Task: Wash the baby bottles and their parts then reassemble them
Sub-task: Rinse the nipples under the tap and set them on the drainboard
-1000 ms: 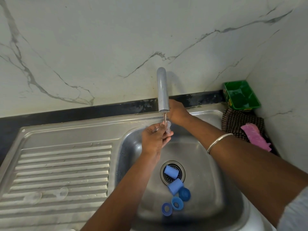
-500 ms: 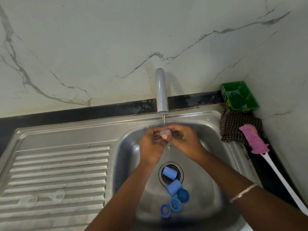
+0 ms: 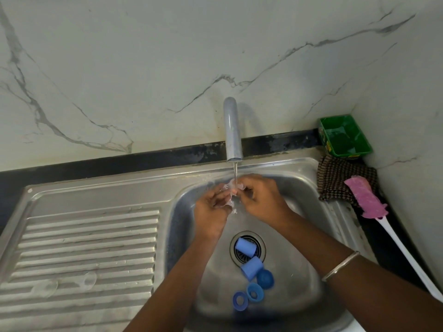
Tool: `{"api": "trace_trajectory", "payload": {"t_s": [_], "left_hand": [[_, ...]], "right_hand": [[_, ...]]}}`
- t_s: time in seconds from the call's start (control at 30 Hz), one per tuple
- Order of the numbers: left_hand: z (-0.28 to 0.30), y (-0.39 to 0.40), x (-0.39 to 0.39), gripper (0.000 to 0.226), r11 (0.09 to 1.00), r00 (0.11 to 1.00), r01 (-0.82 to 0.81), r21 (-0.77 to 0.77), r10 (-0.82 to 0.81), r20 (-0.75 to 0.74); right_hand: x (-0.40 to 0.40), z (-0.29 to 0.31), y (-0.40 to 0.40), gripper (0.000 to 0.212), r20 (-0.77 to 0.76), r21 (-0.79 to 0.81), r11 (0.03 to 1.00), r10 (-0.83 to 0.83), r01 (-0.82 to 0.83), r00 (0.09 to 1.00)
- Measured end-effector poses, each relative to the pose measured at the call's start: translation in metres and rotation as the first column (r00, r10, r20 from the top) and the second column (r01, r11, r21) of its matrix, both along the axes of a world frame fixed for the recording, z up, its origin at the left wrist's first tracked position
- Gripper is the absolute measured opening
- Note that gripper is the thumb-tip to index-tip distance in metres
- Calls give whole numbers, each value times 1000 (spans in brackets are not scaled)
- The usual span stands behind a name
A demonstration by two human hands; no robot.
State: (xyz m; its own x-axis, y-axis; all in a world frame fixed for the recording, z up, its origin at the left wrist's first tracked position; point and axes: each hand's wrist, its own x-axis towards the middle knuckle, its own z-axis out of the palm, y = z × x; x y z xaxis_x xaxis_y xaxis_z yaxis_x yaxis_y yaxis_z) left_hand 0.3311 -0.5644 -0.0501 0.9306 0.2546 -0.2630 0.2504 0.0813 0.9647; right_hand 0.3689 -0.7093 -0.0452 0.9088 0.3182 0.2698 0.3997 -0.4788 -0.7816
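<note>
Under the running tap, my left hand and my right hand both hold a small clear nipple in the water stream, fingers curled round it. In the sink basin lie two light blue caps over and beside the drain, and three darker blue rings near the front. Two more clear nipples rest on the ribbed drainboard at left.
A green tub stands in the back right corner. Beside it lies a checked cloth, and a pink bottle brush with a long white handle lies along the right counter edge.
My right hand came away from the tap and joined the left hand under the stream. Both hands now work the clear nipple, slightly lower in the basin.
</note>
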Motion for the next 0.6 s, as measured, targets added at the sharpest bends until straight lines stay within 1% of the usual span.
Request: {"api": "trace_trajectory", "payload": {"t_s": [0.07,0.1,0.13,0.17,0.2,0.23,0.3,0.33,0.37,0.43,0.47,0.57,0.6], "left_hand": [[1,0,-1,35,996,997,-68,63,70,-38],[1,0,-2,33,994,994,-90,60,93,-51],[2,1,-2,31,995,992,-100,26,102,-69],[4,1,-2,29,994,991,-104,-32,101,-94],[5,1,-2,26,992,988,-102,-80,92,-122],[7,0,-1,24,989,987,-92,-112,75,-145],[10,-3,0,21,990,982,-51,-133,25,-188],[11,-5,1,20,990,978,-26,-137,-4,-208],[12,-7,3,19,990,974,-4,-140,-28,-226],[15,-11,5,19,990,968,27,-137,-61,-245],[17,-12,5,17,990,966,32,-141,-66,-249],[24,-16,8,7,985,955,52,-164,-97,-279],[26,-17,9,10,982,947,55,-180,-109,-304]], "right_hand": [[-3,-2,-3,20,-23,-22,1000,11,-12,1000],[-5,-3,-4,23,-27,-63,997,51,-52,998],[-7,-5,-4,25,-24,-85,994,73,-75,997],[-8,-6,-5,25,-33,-72,996,55,-58,998],[-7,-6,-4,23,-65,-35,999,4,-6,998],[-7,-6,-4,21,-121,-12,999,-53,52,991],[-6,-6,-1,14,-256,-30,992,-129,125,958],[-6,-6,1,11,-338,-18,988,-153,156,929],[-5,-6,2,11,-443,45,980,-157,196,883],[-3,-4,4,13,-647,225,920,-105,320,755],[-3,-1,4,14,-713,278,880,-81,386,697],[-2,2,4,15,-821,309,778,-73,547,567],[-2,3,3,15,-839,313,756,-64,575,540]]}}
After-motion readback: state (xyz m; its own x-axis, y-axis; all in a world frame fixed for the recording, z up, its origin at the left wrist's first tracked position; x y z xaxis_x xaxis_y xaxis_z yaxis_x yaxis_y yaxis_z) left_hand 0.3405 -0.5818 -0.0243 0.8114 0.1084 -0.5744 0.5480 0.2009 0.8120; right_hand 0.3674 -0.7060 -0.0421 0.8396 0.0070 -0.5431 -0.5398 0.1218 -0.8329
